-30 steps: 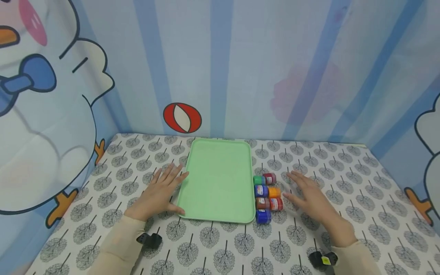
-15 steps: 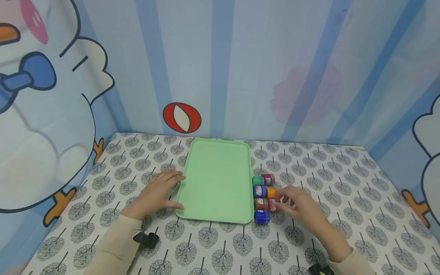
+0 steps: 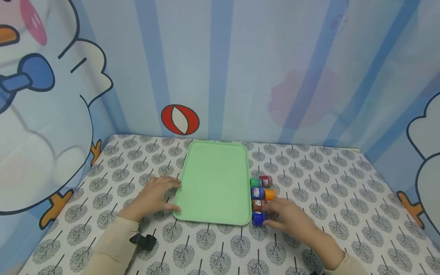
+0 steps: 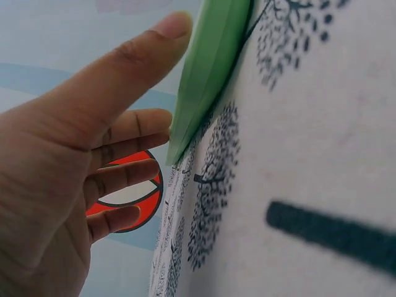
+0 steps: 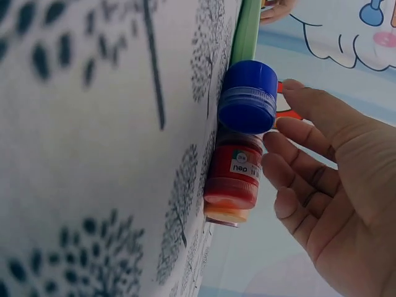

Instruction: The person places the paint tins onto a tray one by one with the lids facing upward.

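Observation:
A light green tray [image 3: 213, 183] lies flat on the patterned cloth. My left hand [image 3: 152, 198] is at its left edge, fingers bent loosely and thumb apart from them, with nothing gripped. Along the tray's right side lie several small paint jars: a dark blue jar [image 5: 249, 96] at the near end, a red jar [image 5: 234, 173], a brown jar [image 3: 258, 205], a blue-violet jar [image 3: 257, 193], an orange jar [image 3: 270, 194], a green jar [image 3: 255, 182] and a dark red jar [image 3: 266, 180]. My right hand [image 3: 288, 219] hovers beside the dark blue jar, thumb and fingers spread around air.
The white cloth [image 3: 330, 214] with grey tree prints covers the table. Behind it hangs a blue striped backdrop [image 3: 192, 68] with cartoon figures. A small black camera [image 3: 144, 241] sits at the left wrist.
My right hand has moved left and nearer to me, from beyond the jars to over the near ones. My left hand's fingers have drawn in from a wide spread beside the tray.

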`<action>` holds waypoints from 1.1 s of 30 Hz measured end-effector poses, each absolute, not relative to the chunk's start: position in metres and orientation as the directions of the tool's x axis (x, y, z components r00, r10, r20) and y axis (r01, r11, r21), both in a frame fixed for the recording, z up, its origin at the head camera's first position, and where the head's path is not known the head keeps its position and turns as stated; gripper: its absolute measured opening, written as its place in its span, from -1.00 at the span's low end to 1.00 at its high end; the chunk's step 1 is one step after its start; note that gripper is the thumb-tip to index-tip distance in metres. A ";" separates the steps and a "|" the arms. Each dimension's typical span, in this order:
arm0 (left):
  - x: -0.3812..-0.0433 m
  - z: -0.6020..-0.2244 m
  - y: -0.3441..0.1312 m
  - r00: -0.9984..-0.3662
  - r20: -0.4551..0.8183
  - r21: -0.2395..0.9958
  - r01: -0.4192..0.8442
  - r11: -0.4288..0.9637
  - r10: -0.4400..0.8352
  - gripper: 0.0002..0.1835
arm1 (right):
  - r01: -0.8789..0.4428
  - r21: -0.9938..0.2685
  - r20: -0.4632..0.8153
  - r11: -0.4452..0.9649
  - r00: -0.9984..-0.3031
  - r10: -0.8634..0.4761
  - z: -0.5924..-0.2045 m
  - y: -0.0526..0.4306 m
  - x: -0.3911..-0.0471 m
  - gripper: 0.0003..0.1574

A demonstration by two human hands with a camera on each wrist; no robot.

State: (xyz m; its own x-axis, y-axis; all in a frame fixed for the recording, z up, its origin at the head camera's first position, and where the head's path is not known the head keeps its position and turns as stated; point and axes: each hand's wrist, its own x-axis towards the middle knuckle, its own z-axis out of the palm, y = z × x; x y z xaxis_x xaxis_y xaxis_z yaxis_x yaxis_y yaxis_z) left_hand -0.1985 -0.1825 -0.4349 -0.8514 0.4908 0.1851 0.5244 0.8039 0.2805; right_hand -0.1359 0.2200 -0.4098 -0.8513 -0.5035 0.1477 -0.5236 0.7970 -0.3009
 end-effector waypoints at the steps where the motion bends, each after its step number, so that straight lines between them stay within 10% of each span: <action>1: -0.198 -0.436 -0.183 -0.852 0.180 0.280 0.524 0.805 0.492 -0.25 | -0.520 -0.289 0.141 0.804 -0.854 -0.501 -0.410 0.219 -0.135 -0.60; 33: -0.199 -0.437 -0.186 -0.870 0.153 0.343 0.492 0.801 0.469 -0.20 | -0.635 0.059 0.197 0.771 -0.749 -0.632 -0.420 0.209 -0.137 -0.49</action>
